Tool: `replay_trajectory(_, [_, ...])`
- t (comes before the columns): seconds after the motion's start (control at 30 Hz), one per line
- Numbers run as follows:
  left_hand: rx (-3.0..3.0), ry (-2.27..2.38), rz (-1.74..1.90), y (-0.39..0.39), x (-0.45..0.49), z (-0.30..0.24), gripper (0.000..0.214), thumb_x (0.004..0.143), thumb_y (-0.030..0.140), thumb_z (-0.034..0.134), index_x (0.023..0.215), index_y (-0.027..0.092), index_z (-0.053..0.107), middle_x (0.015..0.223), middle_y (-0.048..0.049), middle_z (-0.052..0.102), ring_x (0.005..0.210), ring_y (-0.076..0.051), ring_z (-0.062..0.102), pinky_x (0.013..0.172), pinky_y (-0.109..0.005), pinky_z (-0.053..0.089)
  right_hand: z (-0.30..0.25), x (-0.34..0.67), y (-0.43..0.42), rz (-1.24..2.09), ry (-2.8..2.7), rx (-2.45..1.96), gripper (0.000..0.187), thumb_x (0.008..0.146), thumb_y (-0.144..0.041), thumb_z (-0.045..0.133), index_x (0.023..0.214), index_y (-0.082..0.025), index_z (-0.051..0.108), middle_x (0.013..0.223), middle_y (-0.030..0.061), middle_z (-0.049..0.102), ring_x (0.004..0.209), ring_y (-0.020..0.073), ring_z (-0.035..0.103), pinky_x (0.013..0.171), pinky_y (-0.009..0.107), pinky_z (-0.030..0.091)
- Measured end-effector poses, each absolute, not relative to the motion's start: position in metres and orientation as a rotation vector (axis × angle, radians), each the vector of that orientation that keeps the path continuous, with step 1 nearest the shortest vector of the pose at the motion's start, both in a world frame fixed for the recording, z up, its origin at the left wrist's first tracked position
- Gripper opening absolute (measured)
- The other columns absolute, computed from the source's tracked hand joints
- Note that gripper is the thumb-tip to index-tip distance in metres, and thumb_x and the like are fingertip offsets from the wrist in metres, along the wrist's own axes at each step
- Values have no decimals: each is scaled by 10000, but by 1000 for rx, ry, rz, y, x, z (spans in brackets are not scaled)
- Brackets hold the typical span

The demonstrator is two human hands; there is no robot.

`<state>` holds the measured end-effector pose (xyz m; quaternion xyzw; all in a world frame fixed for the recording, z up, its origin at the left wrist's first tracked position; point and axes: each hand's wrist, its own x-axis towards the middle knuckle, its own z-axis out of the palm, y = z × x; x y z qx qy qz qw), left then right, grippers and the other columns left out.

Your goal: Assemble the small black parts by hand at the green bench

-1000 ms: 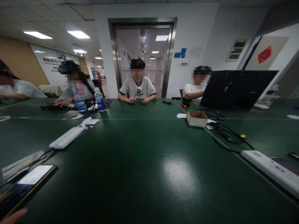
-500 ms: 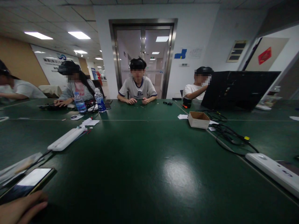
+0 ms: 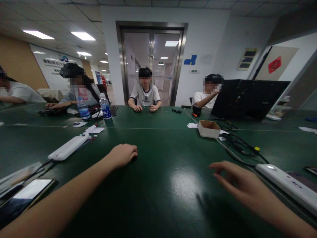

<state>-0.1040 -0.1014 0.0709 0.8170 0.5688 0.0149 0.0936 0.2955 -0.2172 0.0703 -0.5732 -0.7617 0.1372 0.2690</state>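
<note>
My left hand (image 3: 123,153) reaches out over the green table (image 3: 153,191), its back up and its fingers curled down near the surface. Its palm side is hidden, so I cannot make out whether anything is in it. On the right, my right hand (image 3: 235,180) hovers above the table, thumb and fingers apart, with nothing visible between them. A shadow falls on the table below it. The white power strip (image 3: 284,181) lies just beyond my right hand. A phone (image 3: 27,195) with a lit screen rests at the left, beside my left forearm.
A second white power strip (image 3: 68,147) lies at the left. An open cardboard box (image 3: 209,129) and black cables (image 3: 239,145) are at the right, before a black monitor (image 3: 247,99). Two water bottles (image 3: 105,107) stand far left. Several people sit around, one person (image 3: 145,94) opposite me.
My left hand has moved from beside the phone forward and right over the table. My right hand has come into view at the right. The phone has stayed in place.
</note>
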Motion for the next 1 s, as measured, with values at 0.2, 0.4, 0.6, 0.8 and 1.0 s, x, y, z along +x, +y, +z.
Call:
replay_trajectory(0.2, [2168,1470,555,-26,-48,32,226,878,297,478,1015,259,653,999,-36,695,878,-193,643,781,-282,459,25,201,-68,1191,-1683,-1415,204,859,-214,567,1045,-138,602,732,16,599,505,103,556,418,184,428])
replay_trajectory(0.4, [1673,1556,1162,15,-12,-9,201,856,291,547,1031,276,645,930,-31,695,850,-185,642,788,-308,476,-7,139,19,922,-1267,-1372,125,920,-273,525,946,-163,578,628,-33,549,406,68,492,344,142,375])
replay_trajectory(0.6, [1634,1176,1253,32,-11,-26,138,813,230,614,948,212,635,879,-43,691,799,-168,650,800,-303,501,-13,126,37,940,-1467,-1183,132,829,-303,625,825,-172,645,598,-29,584,422,75,490,357,146,361])
replay_trajectory(0.8, [1559,1105,1269,32,-9,-28,156,838,302,595,923,173,576,820,-68,695,744,-173,666,730,-297,498,-12,134,40,1090,-1297,-1071,252,714,-346,730,833,-164,603,499,-57,526,364,80,455,325,156,370])
replay_trajectory(1.0, [1575,1250,1281,28,-10,-19,403,876,541,448,800,170,584,595,-28,621,536,-147,578,556,-253,414,-7,137,32,1207,-1191,-894,344,640,-389,771,838,-182,581,533,-60,552,363,71,457,337,158,403])
